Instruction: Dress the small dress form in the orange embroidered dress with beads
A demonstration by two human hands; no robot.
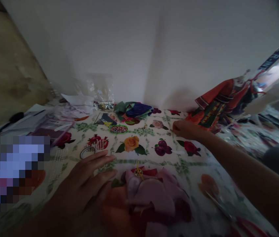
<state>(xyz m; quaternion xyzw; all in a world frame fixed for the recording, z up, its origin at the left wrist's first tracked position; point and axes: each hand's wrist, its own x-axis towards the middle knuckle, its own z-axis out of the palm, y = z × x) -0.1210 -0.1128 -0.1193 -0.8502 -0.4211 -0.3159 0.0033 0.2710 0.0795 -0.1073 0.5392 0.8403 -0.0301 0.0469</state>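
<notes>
From the head view we look down on a table point(144, 144) covered in a floral oilcloth, with a white wall point(139, 42) behind it. Our left hand point(80, 187) lies low in the frame, its grip spread and flat, with the fingers reaching toward a thin silvery ring point(88, 152) and stopping just beside it. A heap of pink and red cloth point(151, 197) sits just to the right of that hand, with a small gold ornament point(138, 171) on top. Our right hand point(186, 129) reaches across to the far right of the table, close to an orange embroidered garment point(218, 105). Its fingers are bunched together, but we cannot tell whether the grip pinches anything. Red-handled scissors point(228, 214) lie on the near right of the table. Farther back we see an oval dish of mixed beads point(118, 129) with a green rim, folded blue and green fabric scraps point(134, 110), and a clear plastic bag point(100, 89). Papers point(38, 120) lie at the left, beside a pixelated patch.
</notes>
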